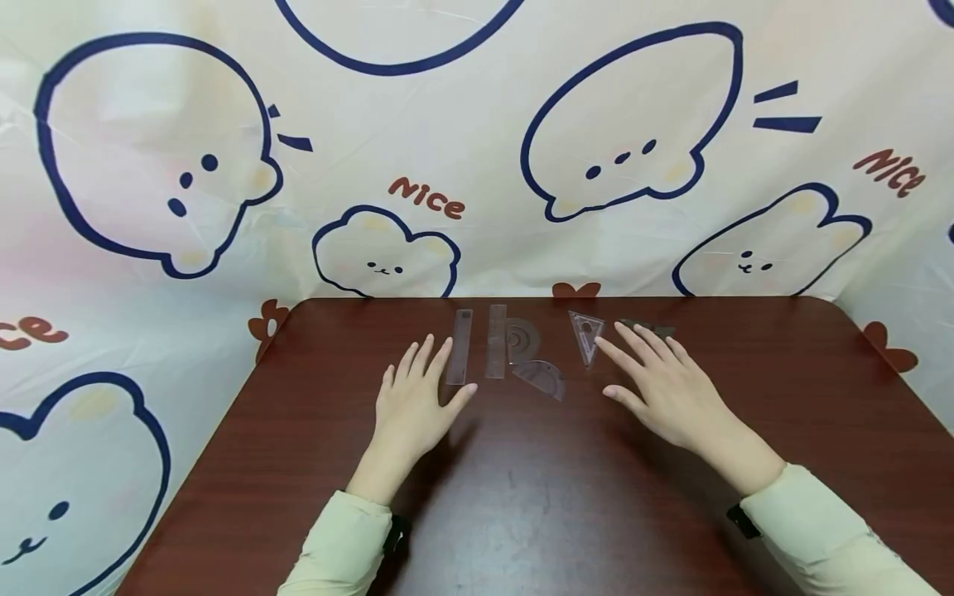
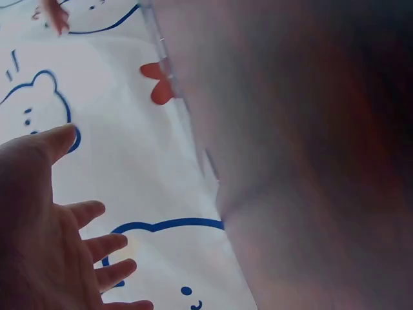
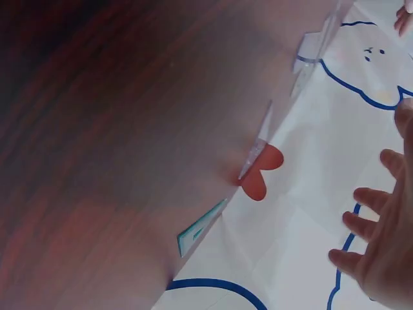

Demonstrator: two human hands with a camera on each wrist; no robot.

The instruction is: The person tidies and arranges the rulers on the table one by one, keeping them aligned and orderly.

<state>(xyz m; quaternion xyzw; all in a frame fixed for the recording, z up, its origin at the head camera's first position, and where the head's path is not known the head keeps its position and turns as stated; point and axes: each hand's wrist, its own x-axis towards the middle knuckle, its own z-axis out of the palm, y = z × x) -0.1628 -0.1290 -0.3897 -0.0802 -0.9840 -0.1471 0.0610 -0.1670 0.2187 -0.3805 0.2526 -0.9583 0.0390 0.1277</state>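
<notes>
Over table (image 1: pixel 522 497): left hand (image 1: pixel 414 397), right hand (image 1: pixel 666 385) flat, fingers spread, grip released.

Left hand (image 2: pixel 45 245) (fingers spread) beside dark table (image 2: pixel 310 161).

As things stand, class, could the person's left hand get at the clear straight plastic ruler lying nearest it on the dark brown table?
Probably yes: the left hand lies open beside the nearest clear ruler, nothing between them.
</notes>
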